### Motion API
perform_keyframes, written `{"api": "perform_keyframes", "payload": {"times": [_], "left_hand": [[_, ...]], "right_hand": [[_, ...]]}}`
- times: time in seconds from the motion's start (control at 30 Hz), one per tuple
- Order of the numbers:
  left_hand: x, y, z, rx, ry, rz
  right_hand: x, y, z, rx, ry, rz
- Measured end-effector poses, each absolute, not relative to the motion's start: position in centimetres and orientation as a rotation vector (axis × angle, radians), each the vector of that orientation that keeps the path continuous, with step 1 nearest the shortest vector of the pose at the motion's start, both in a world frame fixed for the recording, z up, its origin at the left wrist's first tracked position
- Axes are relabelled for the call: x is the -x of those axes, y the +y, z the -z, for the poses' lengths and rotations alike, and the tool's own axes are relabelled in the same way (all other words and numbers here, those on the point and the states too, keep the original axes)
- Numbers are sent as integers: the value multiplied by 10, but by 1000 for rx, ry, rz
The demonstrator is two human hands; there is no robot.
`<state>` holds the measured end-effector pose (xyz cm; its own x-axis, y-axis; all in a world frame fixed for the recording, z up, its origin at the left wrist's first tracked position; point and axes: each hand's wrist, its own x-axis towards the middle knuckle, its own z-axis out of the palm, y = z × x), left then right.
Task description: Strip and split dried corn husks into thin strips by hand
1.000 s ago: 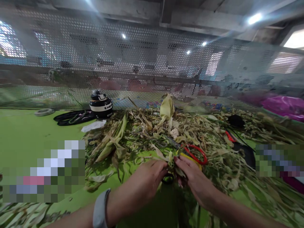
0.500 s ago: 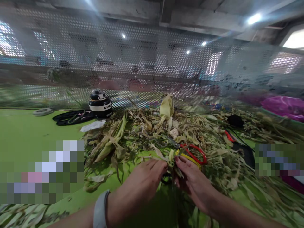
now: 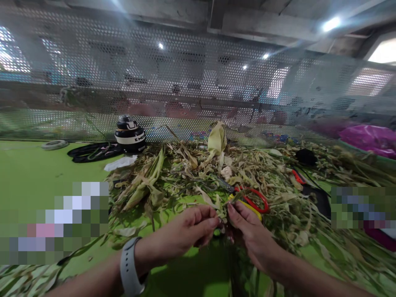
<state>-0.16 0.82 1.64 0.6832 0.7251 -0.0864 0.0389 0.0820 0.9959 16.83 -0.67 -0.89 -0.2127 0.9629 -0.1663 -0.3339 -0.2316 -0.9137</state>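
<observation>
Between my two hands is a small bunch of pale green, dried husk strips. My right hand pinches the bunch between thumb and fingers, and long strips hang below it. My left hand is at the bunch's left side, fingers curled and thumb against the index finger at the strips. What lies inside its fingertips is partly hidden. Just beyond the right hand lie scissors with red and yellow handles, their blades partly among loose scraps.
Dried husks and leaf scraps lie heaped over the green table. A black bottle, white tissue and black pouch stand or lie left. A red-and-black tool and purple plastic are right. A perforated screen rises behind.
My left hand has turned, its thumb now showing uppermost, and has drawn slightly away from the bunch. My right hand keeps its pinch in nearly the same place.
</observation>
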Motion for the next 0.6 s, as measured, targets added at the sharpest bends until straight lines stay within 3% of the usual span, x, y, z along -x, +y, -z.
{"api": "perform_keyframes", "payload": {"times": [0.2,0.43,0.5,0.6], "left_hand": [[-3,5,-14,-1368,678,-669],[6,16,-12,-1478,759,-635],[9,21,-10,-1515,760,-636],[12,27,-8,-1610,752,-609]], "right_hand": [[-165,-8,10,962,-942,-1630],[-178,6,9,1116,-1453,-1395],[-189,10,-1,1180,-1756,-1037],[-201,10,-17,987,-2065,-240]]}}
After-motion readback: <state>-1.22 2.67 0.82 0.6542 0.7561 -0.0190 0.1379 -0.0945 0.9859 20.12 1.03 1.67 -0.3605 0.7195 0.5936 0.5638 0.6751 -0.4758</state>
